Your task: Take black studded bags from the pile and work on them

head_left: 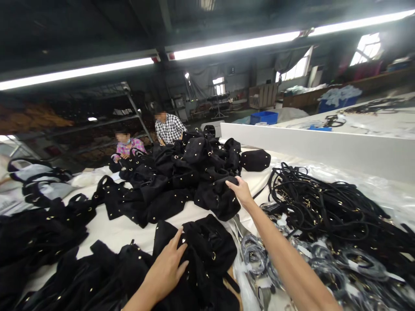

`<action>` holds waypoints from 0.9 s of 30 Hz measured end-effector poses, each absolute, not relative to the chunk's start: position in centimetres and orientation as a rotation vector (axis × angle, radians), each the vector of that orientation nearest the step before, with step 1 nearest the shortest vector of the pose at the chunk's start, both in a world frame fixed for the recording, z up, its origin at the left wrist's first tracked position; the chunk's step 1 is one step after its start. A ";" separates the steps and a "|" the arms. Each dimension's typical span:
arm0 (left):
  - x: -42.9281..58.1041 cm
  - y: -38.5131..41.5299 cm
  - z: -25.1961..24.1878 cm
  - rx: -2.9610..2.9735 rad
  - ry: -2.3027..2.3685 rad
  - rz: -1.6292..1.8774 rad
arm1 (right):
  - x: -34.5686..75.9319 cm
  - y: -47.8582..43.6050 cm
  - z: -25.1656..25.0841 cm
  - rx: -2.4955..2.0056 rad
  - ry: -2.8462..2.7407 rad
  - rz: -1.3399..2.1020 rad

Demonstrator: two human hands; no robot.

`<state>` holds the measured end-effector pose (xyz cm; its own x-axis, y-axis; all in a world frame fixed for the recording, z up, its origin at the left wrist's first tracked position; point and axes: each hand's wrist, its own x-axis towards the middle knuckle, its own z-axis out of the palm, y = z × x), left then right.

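Observation:
My left hand (167,263) lies with spread fingers on a black fabric bag (210,239) close in front of me. Small gold studs and a gold ring show on that bag. Stretched further forward, my right hand (240,192) pinches the upper edge of another black bag (215,201) at the near side of a large heap. Behind it, the heap of black bags (175,172) spreads over the pale tabletop (106,231), its limp pieces overlapping. More black bags (106,276) lie to the left of my left hand.
Tangled black straps (317,203) with gold clips lie on the right, beside coiled straps in clear plastic (254,255). A low white partition (311,144) runs along the table's far right. Two people, one in a checked shirt (169,128), are beyond the heap. A blue crate (264,117) stands behind.

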<state>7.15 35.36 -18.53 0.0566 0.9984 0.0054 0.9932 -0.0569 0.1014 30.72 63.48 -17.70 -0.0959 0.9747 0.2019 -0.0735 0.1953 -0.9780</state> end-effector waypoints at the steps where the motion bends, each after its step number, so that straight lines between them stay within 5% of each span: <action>1: 6.9 35.3 -19.0 2.266 2.107 0.144 | 31.1 62.2 -15.9 -0.909 -1.321 1.161; 7: 5.9 35.7 -20.0 2.405 2.049 0.338 | 36.1 50.5 -4.4 -0.504 -1.095 1.284; 12: 6.6 36.2 -16.9 2.303 1.956 0.477 | 40.7 40.5 0.1 -0.638 -1.004 1.066; 21: 18.6 28.4 -3.5 2.012 1.187 0.692 | 40.8 28.1 0.1 -0.755 -0.969 0.911; 27: 23.4 23.0 -8.6 2.041 1.504 0.772 | 38.8 18.7 -4.9 -0.746 -1.116 1.216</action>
<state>23.36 23.00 -8.64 0.2346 0.9597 0.1548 0.6848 -0.2762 0.6744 38.81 18.69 -4.89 -0.0278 0.9663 0.2559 -0.3377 0.2319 -0.9123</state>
